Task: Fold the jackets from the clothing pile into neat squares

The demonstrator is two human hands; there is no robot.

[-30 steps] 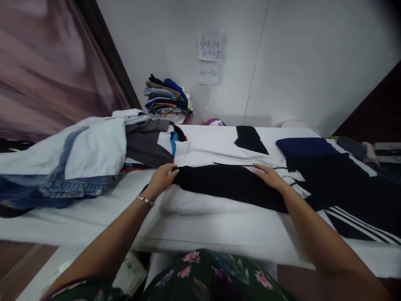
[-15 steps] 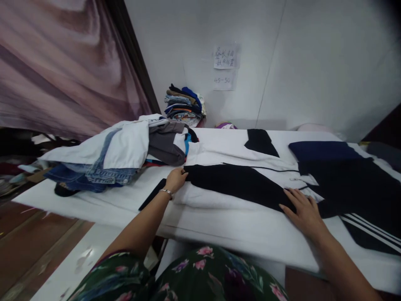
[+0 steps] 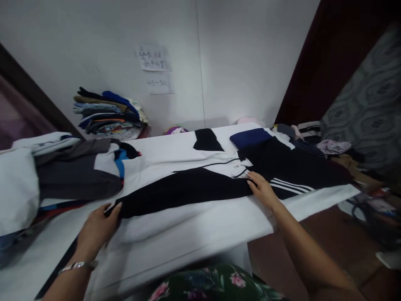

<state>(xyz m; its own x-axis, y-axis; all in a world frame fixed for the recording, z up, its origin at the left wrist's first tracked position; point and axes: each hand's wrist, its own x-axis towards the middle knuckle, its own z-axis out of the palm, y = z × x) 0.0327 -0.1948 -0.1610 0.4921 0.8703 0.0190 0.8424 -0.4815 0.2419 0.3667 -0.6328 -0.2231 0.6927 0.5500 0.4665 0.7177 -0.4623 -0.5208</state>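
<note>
A black and white jacket (image 3: 166, 158) with a zip lies spread on the white-covered table (image 3: 216, 219). Its near black sleeve (image 3: 188, 187) is laid lengthwise over the white body. At the sleeve's cuff end, my left hand (image 3: 97, 229) is closed, pinching the cloth between thumb and fingers. My right hand (image 3: 262, 190) rests open near the collar and shoulder, fingers stretched out and touching the cloth. The far black sleeve (image 3: 208, 139) shows folded beyond the body. Black clothing with white stripes (image 3: 291, 186) lies right beside the collar.
To the left is a heap of grey and white clothes (image 3: 78, 173). A folded stack of clothes (image 3: 109, 113) stands at the back by the wall. Navy folded cloth (image 3: 250, 137) lies back right, with more garments (image 3: 333, 146) beyond. Paper notes (image 3: 155, 58) hang on the wall.
The view has turned right, so the table's contents sit further left. My left hand still pinches the sleeve's cuff end; my right hand stays near the shoulder, closer to the collar.
</note>
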